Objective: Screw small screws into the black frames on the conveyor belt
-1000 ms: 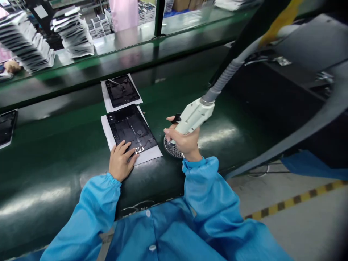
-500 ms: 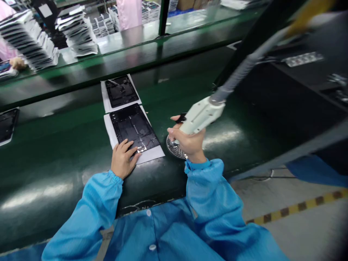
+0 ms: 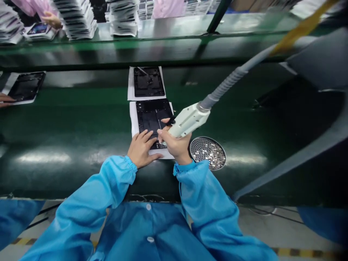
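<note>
A black device panel (image 3: pixel 149 114) lies on a white sheet (image 3: pixel 133 121) on the green conveyor belt (image 3: pixel 67 123). My left hand (image 3: pixel 141 148) rests on the panel's near edge, fingers spread flat. My right hand (image 3: pixel 175 143) is closed round a white powered screwdriver (image 3: pixel 189 119) with a grey ribbed hose (image 3: pixel 231 78), its tip down at the panel's near right corner. A round dish of small screws (image 3: pixel 208 152) sits just right of my right hand.
A second black panel (image 3: pixel 148 81) on a white sheet lies just beyond the first. Another panel (image 3: pixel 25 86) is far left, with another person's fingers (image 3: pixel 4 98) beside it. Stacks of parts (image 3: pixel 77 18) stand on the far shelf. A dark machine (image 3: pixel 312 72) is at right.
My right hand has carried the screwdriver left from over the screw dish onto the panel's near corner. My head has turned, so the belt now looks level and the dish is uncovered.
</note>
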The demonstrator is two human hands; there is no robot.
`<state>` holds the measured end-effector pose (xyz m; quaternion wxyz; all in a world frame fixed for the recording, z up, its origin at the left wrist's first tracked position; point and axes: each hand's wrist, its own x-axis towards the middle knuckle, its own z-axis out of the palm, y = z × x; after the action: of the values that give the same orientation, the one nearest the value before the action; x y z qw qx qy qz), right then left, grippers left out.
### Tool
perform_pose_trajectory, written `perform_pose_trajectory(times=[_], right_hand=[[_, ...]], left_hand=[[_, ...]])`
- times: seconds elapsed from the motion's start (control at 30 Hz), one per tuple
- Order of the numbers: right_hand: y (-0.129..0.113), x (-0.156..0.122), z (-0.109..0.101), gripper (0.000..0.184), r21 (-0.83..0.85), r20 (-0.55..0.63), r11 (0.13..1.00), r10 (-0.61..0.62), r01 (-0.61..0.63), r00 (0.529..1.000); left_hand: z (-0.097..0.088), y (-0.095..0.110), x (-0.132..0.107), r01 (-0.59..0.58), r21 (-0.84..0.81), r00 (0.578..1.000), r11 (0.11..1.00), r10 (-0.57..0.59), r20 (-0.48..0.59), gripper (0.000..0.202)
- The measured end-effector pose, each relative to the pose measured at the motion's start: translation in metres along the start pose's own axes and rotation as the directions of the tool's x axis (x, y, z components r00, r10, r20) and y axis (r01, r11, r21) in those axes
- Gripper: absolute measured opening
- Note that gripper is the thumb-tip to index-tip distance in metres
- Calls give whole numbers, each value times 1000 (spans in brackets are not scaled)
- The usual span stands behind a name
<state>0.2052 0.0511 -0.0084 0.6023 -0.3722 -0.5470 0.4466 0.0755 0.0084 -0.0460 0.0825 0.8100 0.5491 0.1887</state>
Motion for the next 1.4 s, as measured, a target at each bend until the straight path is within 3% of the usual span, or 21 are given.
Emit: perform_pose_trajectory(times=[0.43,0.97,1.17,1.27,1.4], right_hand=[[6,-10,-6,20,-99,91,994,-30,40,995],[10,1,-3,23,5,177,996,90,-92,980],[8,11,-4,29,21,60,999,34,-35,998],[-1,17,-17,26,-25,-41,1000,-17,16,999],[-15,21,-41,23,-94,-92,993,-74,66,993]], left_hand=[[-1,6,1,32,-58,999,998,-30,42,65],[0,-4,9,23,-17,996,1000,-21,92,62],[-2,-4,8,-10,92,992,996,-2,129,67],[-2,-1,-1,-32,153,992,988,13,123,61],[-5,-6,-16,-107,133,992,985,97,81,55]])
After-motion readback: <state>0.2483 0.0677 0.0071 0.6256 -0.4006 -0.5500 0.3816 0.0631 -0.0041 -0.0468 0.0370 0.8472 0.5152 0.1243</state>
